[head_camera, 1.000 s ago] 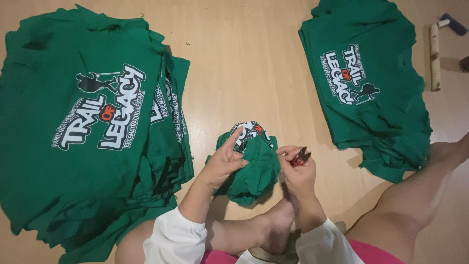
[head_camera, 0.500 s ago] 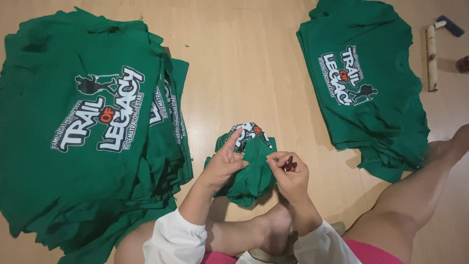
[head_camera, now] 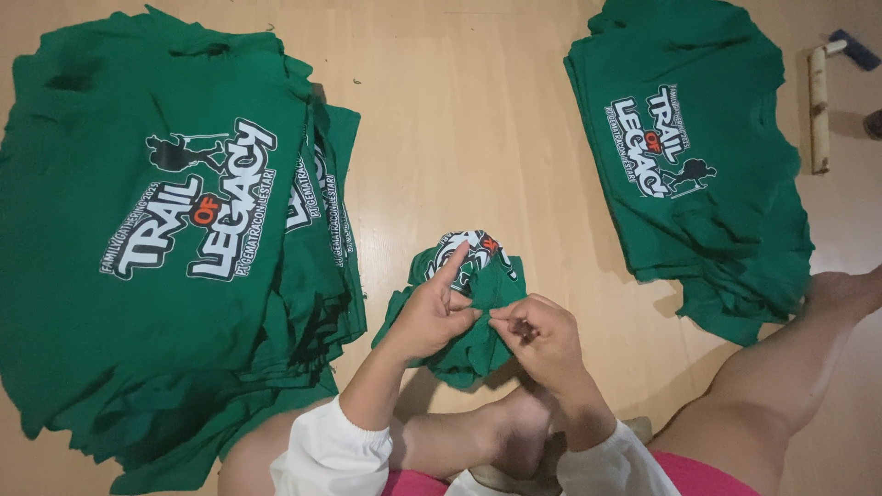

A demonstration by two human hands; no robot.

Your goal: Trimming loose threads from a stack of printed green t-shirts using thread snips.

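Wooden floor: left hand and right hand pinch a bunched green shirt between 2 shirt piles.

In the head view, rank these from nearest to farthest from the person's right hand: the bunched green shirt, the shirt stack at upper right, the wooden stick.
From the right hand:
1. Bunched green shirt, touching it, centre floor.
2. Shirt stack, upper right.
3. Wooden stick, beyond that stack, far right edge.
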